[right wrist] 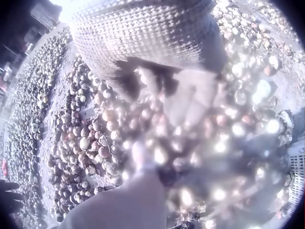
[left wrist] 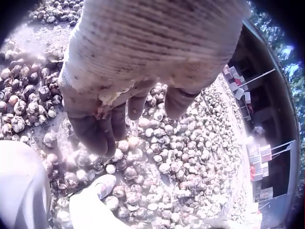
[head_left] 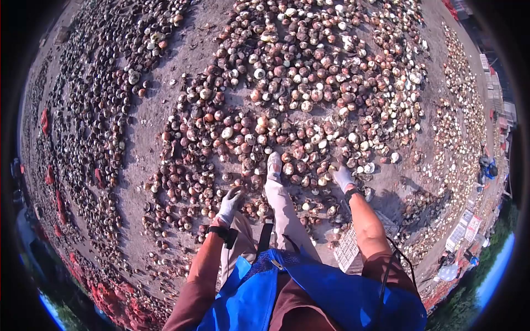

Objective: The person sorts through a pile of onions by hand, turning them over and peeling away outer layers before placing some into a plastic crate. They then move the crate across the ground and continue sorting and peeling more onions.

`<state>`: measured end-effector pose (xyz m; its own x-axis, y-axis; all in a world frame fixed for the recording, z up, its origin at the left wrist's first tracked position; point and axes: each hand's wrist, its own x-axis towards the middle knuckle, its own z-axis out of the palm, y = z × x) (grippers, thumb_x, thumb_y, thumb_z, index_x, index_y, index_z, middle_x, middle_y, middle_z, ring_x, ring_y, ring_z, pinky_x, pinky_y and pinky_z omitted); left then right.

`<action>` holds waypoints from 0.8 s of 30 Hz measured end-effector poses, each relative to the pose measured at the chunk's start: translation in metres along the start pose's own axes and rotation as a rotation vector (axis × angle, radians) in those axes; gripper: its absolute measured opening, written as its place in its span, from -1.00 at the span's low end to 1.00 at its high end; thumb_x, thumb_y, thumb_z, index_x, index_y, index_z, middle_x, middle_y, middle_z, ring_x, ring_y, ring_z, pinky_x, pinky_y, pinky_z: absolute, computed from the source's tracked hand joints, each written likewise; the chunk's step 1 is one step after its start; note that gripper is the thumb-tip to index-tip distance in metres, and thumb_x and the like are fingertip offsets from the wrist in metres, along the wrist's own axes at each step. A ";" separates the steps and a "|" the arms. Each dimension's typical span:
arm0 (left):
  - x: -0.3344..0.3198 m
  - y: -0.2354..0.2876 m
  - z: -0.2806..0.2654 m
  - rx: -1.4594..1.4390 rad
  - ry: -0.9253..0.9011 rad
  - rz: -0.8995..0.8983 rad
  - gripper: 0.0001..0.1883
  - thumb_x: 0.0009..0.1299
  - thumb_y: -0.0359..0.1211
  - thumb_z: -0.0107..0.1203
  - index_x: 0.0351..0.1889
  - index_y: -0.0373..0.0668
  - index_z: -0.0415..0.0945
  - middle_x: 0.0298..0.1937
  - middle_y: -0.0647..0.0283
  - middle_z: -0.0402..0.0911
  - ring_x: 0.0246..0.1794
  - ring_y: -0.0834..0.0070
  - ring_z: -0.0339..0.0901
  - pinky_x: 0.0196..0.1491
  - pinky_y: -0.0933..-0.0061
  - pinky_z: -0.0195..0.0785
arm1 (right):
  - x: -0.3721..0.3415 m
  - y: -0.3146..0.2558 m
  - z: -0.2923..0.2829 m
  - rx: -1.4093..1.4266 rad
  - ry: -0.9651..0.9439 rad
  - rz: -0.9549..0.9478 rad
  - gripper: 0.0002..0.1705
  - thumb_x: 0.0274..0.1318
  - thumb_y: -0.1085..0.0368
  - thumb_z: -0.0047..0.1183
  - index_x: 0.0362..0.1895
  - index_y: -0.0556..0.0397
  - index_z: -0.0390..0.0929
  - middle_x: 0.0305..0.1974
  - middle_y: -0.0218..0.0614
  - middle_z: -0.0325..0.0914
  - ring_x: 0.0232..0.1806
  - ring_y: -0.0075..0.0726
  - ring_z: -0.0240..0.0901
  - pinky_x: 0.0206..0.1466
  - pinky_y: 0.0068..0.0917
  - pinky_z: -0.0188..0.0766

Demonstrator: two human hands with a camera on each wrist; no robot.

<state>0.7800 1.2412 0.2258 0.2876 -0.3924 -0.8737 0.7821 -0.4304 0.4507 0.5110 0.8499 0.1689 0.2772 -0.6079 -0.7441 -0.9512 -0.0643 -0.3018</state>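
Observation:
Onions (head_left: pixel 309 71) lie spread over the ground in a wide bed around the person's feet. The left hand (head_left: pixel 229 204), in a pale knit glove, hangs beside the left leg; in the left wrist view its fingers (left wrist: pixel 95 136) point down, loosely bent, with nothing seen in them. The right hand (head_left: pixel 342 175), also gloved, reaches down to the onions right of the forward shoe (head_left: pixel 274 162). The right wrist view shows the glove (right wrist: pixel 147 38) with its fingers (right wrist: pixel 190 95) bent over the onions, blurred; whether they touch one cannot be told.
A white slatted crate (head_left: pixel 348 251) stands beside the person's right leg. Another onion bed (head_left: pixel 99 83) runs along the left, past a strip of bare ground (head_left: pixel 149 110). Red net bags (head_left: pixel 118 303) lie at lower left, and stacked crates (head_left: pixel 464 231) stand far right.

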 end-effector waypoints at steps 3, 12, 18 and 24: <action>0.016 0.027 0.034 0.028 -0.041 0.070 -0.49 0.46 -0.29 0.11 0.34 -0.18 0.31 -0.01 0.25 0.56 -0.12 0.47 0.59 -0.08 0.43 0.50 | 0.061 -0.020 -0.023 0.065 0.104 -0.070 -0.49 0.05 0.06 0.20 0.09 -0.02 0.58 -0.03 -0.08 0.64 0.04 -0.01 0.56 0.10 -0.26 0.43; 0.063 0.063 0.030 0.118 0.029 0.016 -0.49 0.45 -0.30 0.14 0.32 -0.21 0.33 0.14 0.30 0.54 0.02 0.58 0.50 -0.01 0.57 0.42 | 0.142 -0.134 0.001 -0.151 -0.104 -0.077 -0.50 0.09 0.03 0.14 0.14 -0.20 0.53 -0.01 -0.01 0.61 0.04 0.11 0.54 0.09 -0.16 0.46; 0.123 0.037 0.020 0.055 -0.030 -0.017 -0.51 0.43 -0.27 0.16 0.26 -0.28 0.38 0.16 0.21 0.56 0.15 0.48 0.47 0.18 0.48 0.33 | 0.190 -0.110 0.117 -0.147 -0.220 -0.113 -0.45 0.14 -0.02 0.09 0.20 -0.17 0.46 0.03 0.03 0.58 0.10 0.14 0.50 0.14 -0.11 0.42; 0.183 0.001 -0.011 -0.094 -0.094 -0.075 -0.51 0.46 -0.31 0.12 0.32 -0.25 0.33 0.15 0.28 0.52 0.07 0.57 0.47 0.11 0.53 0.37 | 0.174 -0.152 0.179 -0.519 -0.372 -0.041 -0.37 0.12 -0.03 0.05 0.27 -0.11 0.39 0.11 0.12 0.50 0.15 0.13 0.47 0.20 -0.06 0.38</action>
<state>0.8398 1.1783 0.0646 0.1769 -0.4382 -0.8813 0.8489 -0.3852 0.3620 0.7281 0.8953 -0.0210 0.2542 -0.2876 -0.9234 -0.8550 -0.5131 -0.0756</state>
